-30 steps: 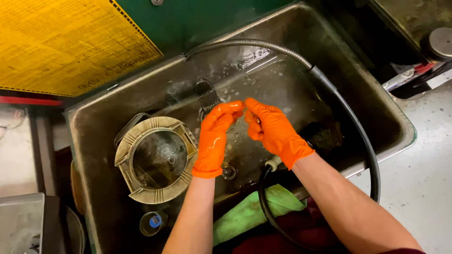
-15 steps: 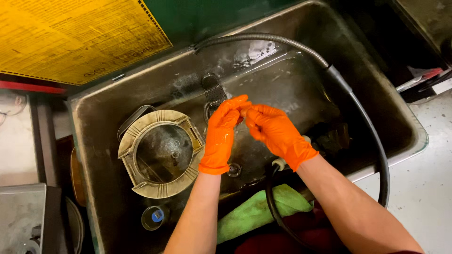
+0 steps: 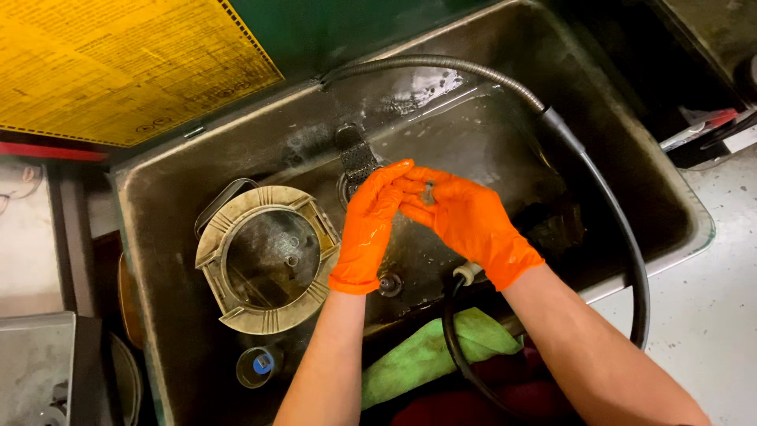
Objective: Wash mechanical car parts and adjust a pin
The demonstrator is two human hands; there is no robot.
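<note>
Head view shows our two hands in orange gloves meeting at the middle of the frame, over the metal sink [image 3: 631,197]. Our right hand [image 3: 465,221] lies half open, palm turned up, with a small dark metal part [image 3: 428,192] resting on the fingers near their tips; what kind of part it is we cannot tell. Our left hand [image 3: 371,225] comes in from the lower left, its fingers curled and their tips touching the right fingers just left of the part, so the left fingertips are the nearer ones to it. The part's long axis runs roughly up and down the frame.

Outward from the hands, a round slotted housing [image 3: 268,256] lies in the sink at left, a flexible hose [image 3: 599,181] arcs along the right, and a green cloth [image 3: 430,351] sits below.
</note>
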